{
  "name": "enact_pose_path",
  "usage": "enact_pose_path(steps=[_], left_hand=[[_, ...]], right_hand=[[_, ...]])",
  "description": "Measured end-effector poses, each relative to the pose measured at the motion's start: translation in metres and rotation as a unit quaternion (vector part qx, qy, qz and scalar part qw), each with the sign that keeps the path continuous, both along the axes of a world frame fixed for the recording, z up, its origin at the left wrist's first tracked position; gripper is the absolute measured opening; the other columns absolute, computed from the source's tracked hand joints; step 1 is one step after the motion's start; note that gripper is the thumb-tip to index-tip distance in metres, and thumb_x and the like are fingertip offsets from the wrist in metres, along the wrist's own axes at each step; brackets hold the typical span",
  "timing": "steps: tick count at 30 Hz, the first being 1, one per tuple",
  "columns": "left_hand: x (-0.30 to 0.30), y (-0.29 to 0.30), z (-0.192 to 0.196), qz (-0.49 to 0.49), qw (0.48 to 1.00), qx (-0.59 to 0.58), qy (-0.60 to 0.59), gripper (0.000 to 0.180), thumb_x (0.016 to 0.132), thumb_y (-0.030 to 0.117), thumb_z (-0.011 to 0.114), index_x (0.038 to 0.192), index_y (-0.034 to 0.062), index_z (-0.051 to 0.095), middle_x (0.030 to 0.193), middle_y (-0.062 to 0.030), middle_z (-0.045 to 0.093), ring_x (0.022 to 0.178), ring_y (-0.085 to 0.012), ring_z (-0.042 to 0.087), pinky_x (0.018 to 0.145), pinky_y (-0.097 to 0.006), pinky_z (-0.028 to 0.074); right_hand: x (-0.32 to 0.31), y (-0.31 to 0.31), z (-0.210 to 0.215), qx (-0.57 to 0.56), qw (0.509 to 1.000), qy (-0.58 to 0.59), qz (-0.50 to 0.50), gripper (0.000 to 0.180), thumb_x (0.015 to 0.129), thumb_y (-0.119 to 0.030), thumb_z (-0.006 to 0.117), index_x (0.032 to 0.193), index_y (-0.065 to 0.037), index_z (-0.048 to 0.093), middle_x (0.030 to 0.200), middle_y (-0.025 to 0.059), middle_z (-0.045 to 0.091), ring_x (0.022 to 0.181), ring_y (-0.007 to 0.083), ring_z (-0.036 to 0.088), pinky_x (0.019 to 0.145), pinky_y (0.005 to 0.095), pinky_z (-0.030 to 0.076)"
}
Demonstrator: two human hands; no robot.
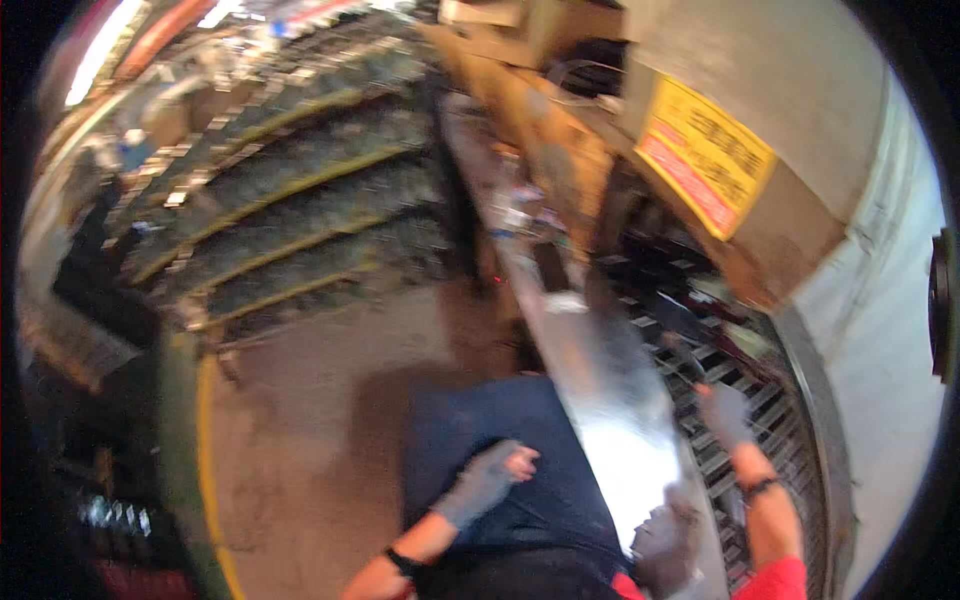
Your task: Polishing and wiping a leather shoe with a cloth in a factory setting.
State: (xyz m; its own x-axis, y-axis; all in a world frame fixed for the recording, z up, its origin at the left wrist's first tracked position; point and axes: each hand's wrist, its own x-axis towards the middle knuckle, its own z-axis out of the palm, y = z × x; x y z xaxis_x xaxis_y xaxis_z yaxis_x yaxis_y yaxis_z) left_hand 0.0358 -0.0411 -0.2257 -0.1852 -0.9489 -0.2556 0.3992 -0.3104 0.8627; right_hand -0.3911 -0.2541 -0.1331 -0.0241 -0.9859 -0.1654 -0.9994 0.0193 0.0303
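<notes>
My left hand (493, 478), in a grey glove with bare fingertips, is in front of the dark blue cloth (495, 410) over my lap. Its fingers are curled in, and no object shows in them. To the right, my right hand (726, 414), gloved the same way, reaches over a slatted metal rack (755, 450). Its fingers are closed round a dark, thin tool (688, 362) pointing up and left; blur hides its exact kind. Between the hands runs a shiny metal ledge (625, 450).
A blurred grey rounded shape (667, 545) lies by the ledge's near end. Small items, among them a dark flat block (550, 268), sit farther along it. Tiered racks with yellow edges (300, 190) stand far left. A yellow sign (705, 155) hangs on the right-hand panel.
</notes>
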Motion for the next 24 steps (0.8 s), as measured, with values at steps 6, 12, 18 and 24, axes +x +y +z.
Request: enact_pose_path(steps=[6, 12, 18, 24], left_hand=[[-0.074, -0.030, 0.100, -0.149, 0.983, -0.078, -0.078, 0.075, 0.103, 0.031, 0.072, 0.165, 0.0055, 0.036, 0.144, -0.0140, 0.061, 0.132, -0.0201, 0.058, 0.109, -0.035, 0.050], [-0.070, -0.031, 0.106, -0.074, 0.992, 0.015, 0.102, 0.042, 0.108, 0.026, 0.059, 0.139, -0.0034, 0.060, 0.125, -0.0171, 0.072, 0.114, -0.0251, 0.071, 0.105, -0.041, 0.058], [-0.026, 0.014, 0.048, 0.010, 0.974, 0.220, 0.053, 0.041, 0.109, 0.034, 0.059, 0.130, 0.0002, 0.063, 0.110, -0.0058, 0.074, 0.094, -0.0148, 0.072, 0.089, -0.030, 0.058], [-0.048, 0.008, 0.058, 0.047, 0.959, 0.278, 0.033, 0.043, 0.110, 0.040, 0.055, 0.127, 0.0009, 0.060, 0.101, -0.0140, 0.075, 0.084, -0.0249, 0.075, 0.078, -0.041, 0.063]], right_hand=[[0.079, 0.067, 0.154, 0.140, 0.846, -0.514, -0.012, 0.068, 0.108, -0.058, 0.049, 0.089, 0.002, 0.076, 0.067, 0.0101, 0.072, 0.058, 0.0208, 0.070, 0.058, 0.0320, 0.057], [0.090, 0.006, 0.124, 0.090, 0.879, -0.417, 0.211, 0.057, 0.093, -0.050, 0.075, 0.118, 0.001, 0.072, 0.100, 0.0147, 0.079, 0.092, 0.0289, 0.076, 0.079, 0.0381, 0.059], [-0.115, -0.134, 0.024, -0.075, 0.989, -0.073, 0.104, 0.089, 0.061, -0.036, 0.098, 0.139, -0.009, 0.064, 0.130, 0.0167, 0.071, 0.127, 0.0361, 0.064, 0.107, 0.0463, 0.051], [-0.173, -0.156, -0.023, -0.038, 0.993, 0.012, 0.112, 0.077, 0.067, -0.024, 0.092, 0.139, -0.019, 0.062, 0.128, 0.0158, 0.072, 0.122, 0.0398, 0.066, 0.103, 0.0461, 0.053]])
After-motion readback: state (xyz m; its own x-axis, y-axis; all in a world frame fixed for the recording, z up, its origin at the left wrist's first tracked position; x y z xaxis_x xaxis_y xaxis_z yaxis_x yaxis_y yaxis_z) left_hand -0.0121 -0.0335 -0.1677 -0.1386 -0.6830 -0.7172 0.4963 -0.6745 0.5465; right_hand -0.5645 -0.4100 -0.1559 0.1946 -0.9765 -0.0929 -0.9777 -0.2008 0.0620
